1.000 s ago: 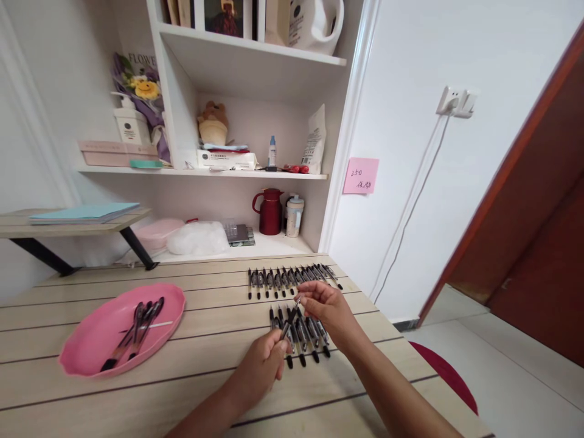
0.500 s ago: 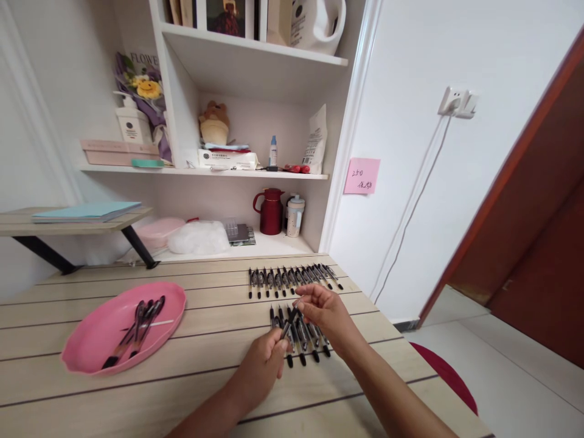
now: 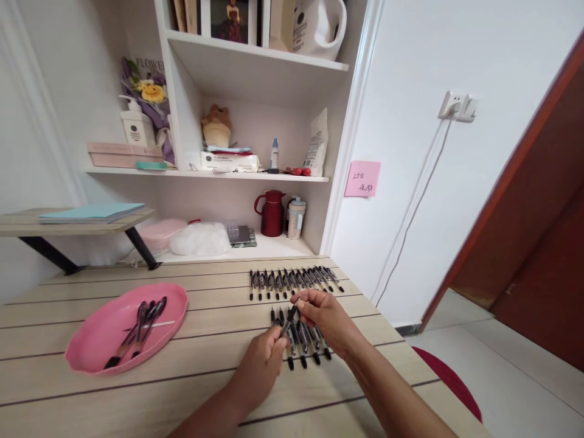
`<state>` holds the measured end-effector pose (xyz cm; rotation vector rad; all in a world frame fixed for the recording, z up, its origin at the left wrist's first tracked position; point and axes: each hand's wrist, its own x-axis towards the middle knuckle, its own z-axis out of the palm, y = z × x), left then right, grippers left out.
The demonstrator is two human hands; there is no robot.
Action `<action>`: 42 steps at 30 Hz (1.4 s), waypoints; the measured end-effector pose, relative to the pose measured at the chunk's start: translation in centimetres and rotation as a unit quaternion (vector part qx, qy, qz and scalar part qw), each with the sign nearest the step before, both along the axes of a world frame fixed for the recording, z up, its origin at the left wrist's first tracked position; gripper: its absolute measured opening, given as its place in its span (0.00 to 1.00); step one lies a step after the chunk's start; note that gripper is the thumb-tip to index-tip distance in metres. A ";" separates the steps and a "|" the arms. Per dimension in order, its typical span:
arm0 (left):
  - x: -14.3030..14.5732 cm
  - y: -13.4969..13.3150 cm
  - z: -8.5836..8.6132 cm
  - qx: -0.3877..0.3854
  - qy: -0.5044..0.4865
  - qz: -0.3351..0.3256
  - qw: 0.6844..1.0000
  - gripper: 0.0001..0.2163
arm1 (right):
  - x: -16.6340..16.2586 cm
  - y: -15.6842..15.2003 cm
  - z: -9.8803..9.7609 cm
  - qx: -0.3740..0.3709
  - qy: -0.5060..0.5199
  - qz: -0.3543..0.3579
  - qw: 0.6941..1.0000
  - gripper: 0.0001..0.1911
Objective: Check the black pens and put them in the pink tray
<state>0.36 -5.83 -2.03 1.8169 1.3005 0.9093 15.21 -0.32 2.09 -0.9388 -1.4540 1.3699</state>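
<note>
A black pen [image 3: 290,317] is held at a slant between my two hands. My left hand [image 3: 260,365] is closed round its lower barrel, while the thumb and fingers of my right hand [image 3: 325,313] pinch its upper end. What exactly lies between those right fingertips is too small to make out. Just beneath, a near row of black pens with clear barrels [image 3: 303,344] lies on the table, partly covered by my hands. Farther back is a longer row of similar pens [image 3: 285,283], side by side.
On the left, a pink plate [image 3: 86,340] carries several pens [image 3: 142,325] and a thin white stick [image 3: 165,323]. A small raised stand [image 3: 114,226] with blue paper is behind it. White shelves [image 3: 255,176] holding a red jug [image 3: 272,213] and a cup [image 3: 296,217] back the table [image 3: 205,389].
The view has shifted slightly. Both hands keep their hold on the pen, with the right fingers changing their pinch a little at its upper end.
</note>
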 end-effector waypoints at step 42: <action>-0.9 0.7 0.2 0.038 0.044 0.054 0.997 0.10 | -1.1 1.4 -2.1 -0.020 0.128 0.020 0.991 0.13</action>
